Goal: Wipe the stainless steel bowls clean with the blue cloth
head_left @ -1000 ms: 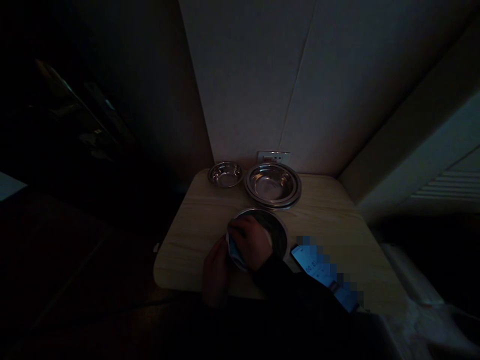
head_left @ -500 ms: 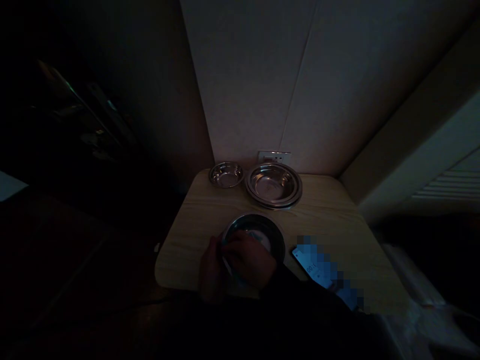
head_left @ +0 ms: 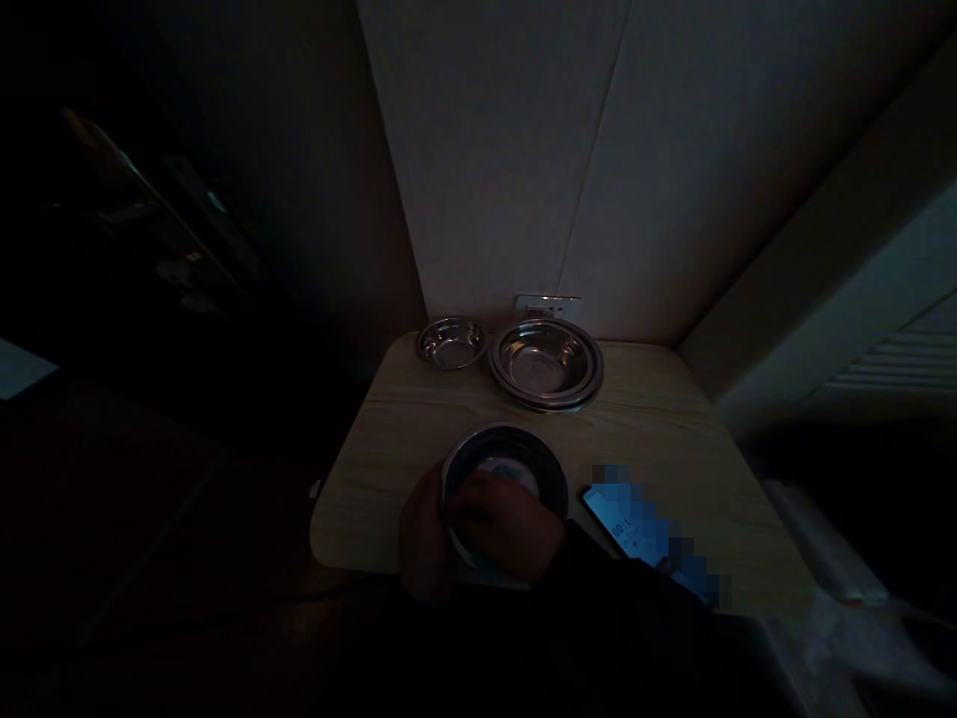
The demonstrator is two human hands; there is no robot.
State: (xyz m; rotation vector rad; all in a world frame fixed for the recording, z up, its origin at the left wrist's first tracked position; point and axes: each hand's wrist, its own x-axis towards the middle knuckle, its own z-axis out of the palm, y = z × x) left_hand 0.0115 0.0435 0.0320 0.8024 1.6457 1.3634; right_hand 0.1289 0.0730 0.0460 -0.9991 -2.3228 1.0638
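The light is low, and both hands are at the near part of a wooden worktop (head_left: 374, 479), working at a metal bowl (head_left: 551, 479) that stands upright near the front edge. The left hand (head_left: 425, 538) is wrapped against the left side of the bowl, gripping it at the rim, though shadow hides most of the fingertips. The right hand (head_left: 508, 524) reaches over the near side with its fingers bent down inside the left part of the rim; whether it grips anything there I cannot tell. A pale, bluish patch shows on the bottom of the bowl, too dim to make out.

Behind the bowl, at the back of the worktop, a small bowl (head_left: 451, 347) sits on the left, and just beside it on the right is a stack of bowls (head_left: 543, 371), nested and wider. A socket (head_left: 548, 306) is set in the wall (head_left: 493, 179) right behind the stack. To the right of the bowl a phone (head_left: 617, 509) lies aslant, its screen lit and partly blurred out, near the dark right sleeve (head_left: 620, 598).
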